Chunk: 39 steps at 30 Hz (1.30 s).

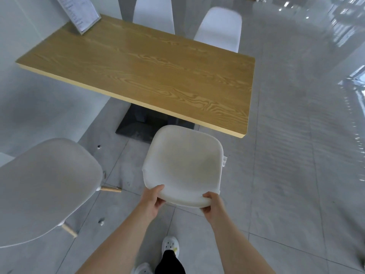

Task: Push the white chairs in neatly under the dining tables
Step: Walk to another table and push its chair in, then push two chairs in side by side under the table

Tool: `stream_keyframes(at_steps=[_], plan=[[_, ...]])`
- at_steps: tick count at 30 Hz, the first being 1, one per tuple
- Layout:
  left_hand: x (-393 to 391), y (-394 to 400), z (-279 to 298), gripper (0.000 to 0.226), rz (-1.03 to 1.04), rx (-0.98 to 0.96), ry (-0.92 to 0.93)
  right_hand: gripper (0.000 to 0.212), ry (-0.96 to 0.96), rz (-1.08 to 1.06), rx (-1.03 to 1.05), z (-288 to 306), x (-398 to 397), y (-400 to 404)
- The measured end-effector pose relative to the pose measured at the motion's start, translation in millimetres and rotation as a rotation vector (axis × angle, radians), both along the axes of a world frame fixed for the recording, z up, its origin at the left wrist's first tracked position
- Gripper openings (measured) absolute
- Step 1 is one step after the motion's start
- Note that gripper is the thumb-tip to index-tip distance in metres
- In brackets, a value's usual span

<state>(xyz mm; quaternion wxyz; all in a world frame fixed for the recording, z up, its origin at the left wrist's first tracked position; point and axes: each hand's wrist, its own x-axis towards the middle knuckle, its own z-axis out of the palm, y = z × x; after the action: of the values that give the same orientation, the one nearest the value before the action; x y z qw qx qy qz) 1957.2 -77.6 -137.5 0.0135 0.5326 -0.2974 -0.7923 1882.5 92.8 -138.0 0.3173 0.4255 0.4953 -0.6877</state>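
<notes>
A white shell chair [183, 165] stands on the floor just in front of the near long edge of the wooden dining table [142, 76]; its front rim sits near the table edge. My left hand [155, 198] grips the left side of the chair's top back edge. My right hand [212, 204] grips the right side of the same edge. A second white chair [45, 190] with wooden legs stands to the left, turned away from the table and well clear of it. Two more white chairs [154, 14] [219, 28] stand at the table's far side.
A framed menu card [79, 12] leans on the table's far left corner against the wall. The table's black pedestal base [138, 125] rests on the floor under the top. Glossy grey floor tiles [296, 155] spread to the right. My white shoes [170, 246] are below.
</notes>
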Motion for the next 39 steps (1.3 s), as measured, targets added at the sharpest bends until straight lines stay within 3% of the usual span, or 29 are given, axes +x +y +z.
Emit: stream_keyframes(at_steps=[3,8,15,20,29,39], plan=[[7,-6,6,0.035,-0.051,-0.023,-0.006,0.02,0.025,-0.084,0.032,1,10,-7],[46,-32,32,0.057,-0.072,-0.033,0.017,0.026,0.075,-0.166,0.1,12,47,-28],[149,-113,64,0.023,0.066,-0.123,-0.035,0.03,0.144,0.003,-0.011,32,122,-112],[269,-189,79,0.027,0.107,-0.24,-0.067,0.041,0.134,0.128,-0.129,42,221,-200],[467,-335,104,0.018,0.179,-0.364,-0.133,0.039,0.068,0.278,-0.143,53,431,-341],[508,-483,91,0.014,0.229,-0.41,-0.149,0.042,0.062,0.255,-0.154,32,463,-475]])
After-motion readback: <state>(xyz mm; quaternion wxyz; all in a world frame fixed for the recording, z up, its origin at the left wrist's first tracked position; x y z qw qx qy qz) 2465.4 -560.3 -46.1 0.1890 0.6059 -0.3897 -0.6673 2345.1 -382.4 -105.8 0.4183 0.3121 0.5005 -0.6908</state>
